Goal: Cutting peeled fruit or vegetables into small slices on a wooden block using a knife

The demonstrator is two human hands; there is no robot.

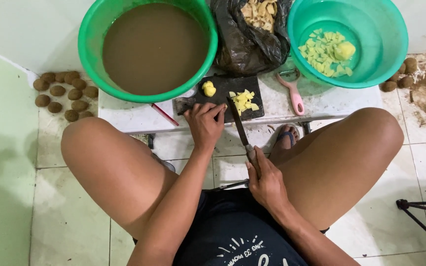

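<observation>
Clearance around the dark cutting board (223, 93)

Far side blocked: green basin of brown water (149, 47), black bag of peelings (250, 42) and teal basin (351, 42) stand closely side by side. On the board, the peeled potato (208, 88) and cut pieces (244, 100) leave a narrow gap. The pink peeler (294, 93) lies on the bare table strip (331, 101) right. Near edge, between the knees, is open.
</observation>
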